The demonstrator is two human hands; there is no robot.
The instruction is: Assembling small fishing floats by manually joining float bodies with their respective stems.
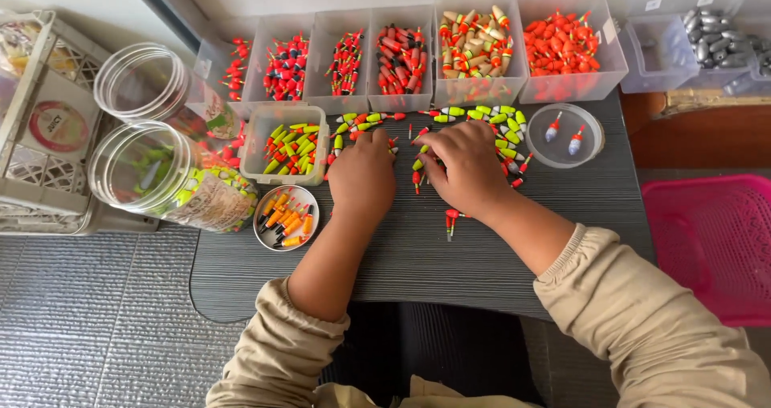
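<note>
Two clear plastic jars (161,147) are lying on their sides at my far left, mouths facing me, the nearer one showing yellow-green floats inside. Just right of them a small round dish (286,217) is holding orange floats, and above it a square clear tub (284,143) is holding yellow-green ones. I am resting my left hand (363,175) palm down on the dark ribbed surface (401,255), fingers curled loosely together over a few loose fishing floats (474,115); I cannot tell whether anything is pinched beneath it. My right hand (464,167) is lying just beside it, knuckles up, fingertips bent down onto the scattered pile of yellow-green and red floats that is spreading around both hands; whether it is gripping one is hidden. Along the back a row of clear bins (418,55) is standing, sorted by colour: red-and-black, tan, bright orange. Right of my right hand a round clear lid (590,151) is carrying two red-and-white floats. Farther right, a bin of grey lead sinkers (711,38) is sitting above a pink plastic basket (715,247).
</note>
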